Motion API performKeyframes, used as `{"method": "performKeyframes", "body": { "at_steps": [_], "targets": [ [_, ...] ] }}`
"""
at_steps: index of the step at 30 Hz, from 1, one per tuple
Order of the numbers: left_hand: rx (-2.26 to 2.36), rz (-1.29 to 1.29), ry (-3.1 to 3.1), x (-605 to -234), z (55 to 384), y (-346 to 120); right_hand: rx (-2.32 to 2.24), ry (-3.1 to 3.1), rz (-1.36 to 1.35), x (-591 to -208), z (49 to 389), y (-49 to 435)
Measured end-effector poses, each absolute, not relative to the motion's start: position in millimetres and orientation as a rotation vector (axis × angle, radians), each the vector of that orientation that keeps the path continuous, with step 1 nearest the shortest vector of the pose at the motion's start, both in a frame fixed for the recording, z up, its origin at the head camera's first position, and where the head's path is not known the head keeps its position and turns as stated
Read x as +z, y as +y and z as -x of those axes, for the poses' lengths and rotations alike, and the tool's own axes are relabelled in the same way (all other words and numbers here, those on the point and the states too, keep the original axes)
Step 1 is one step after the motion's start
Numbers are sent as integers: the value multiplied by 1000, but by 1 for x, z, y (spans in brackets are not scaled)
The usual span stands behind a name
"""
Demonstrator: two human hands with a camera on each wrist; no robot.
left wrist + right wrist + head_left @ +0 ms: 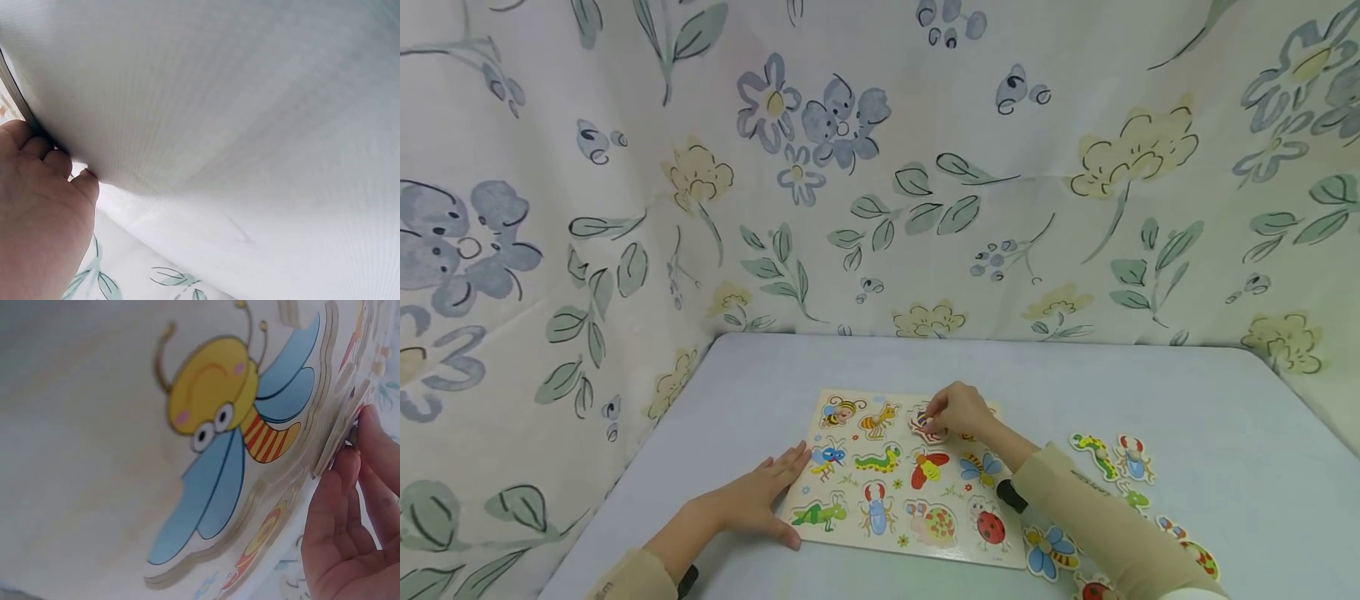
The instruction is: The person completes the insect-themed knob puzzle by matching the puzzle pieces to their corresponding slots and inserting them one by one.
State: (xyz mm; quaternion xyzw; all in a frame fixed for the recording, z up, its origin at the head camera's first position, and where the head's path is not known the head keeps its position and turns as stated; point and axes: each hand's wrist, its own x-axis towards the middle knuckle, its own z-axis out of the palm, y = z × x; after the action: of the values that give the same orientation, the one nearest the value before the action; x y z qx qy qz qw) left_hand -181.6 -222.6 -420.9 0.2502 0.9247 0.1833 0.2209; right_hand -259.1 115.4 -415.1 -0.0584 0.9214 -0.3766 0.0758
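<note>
Nearest me, at the bottom right of the frame, the ladybird piece (1093,589) and blue-winged piece (1050,553) lie loose by the sleeve (1105,508). Left of centre, the left hand (760,497) lies spread, clasping nothing, its fingers against the left edge of the insect board (966,546), which sits low in the middle. Farther up, the right hand (962,410) pinches the spider-like piece (922,421) at the board's top row. Beyond the pale table (977,358) hangs floral cloth (880,275).
</note>
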Motion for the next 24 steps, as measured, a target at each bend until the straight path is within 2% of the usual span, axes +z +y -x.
{"method": "performKeyframes", "body": {
  "at_steps": [24],
  "targets": [
    [541, -700, 2554, -424, 182, -225, -1001, 2844, 148, -414, 265, 105]
  ]
}}
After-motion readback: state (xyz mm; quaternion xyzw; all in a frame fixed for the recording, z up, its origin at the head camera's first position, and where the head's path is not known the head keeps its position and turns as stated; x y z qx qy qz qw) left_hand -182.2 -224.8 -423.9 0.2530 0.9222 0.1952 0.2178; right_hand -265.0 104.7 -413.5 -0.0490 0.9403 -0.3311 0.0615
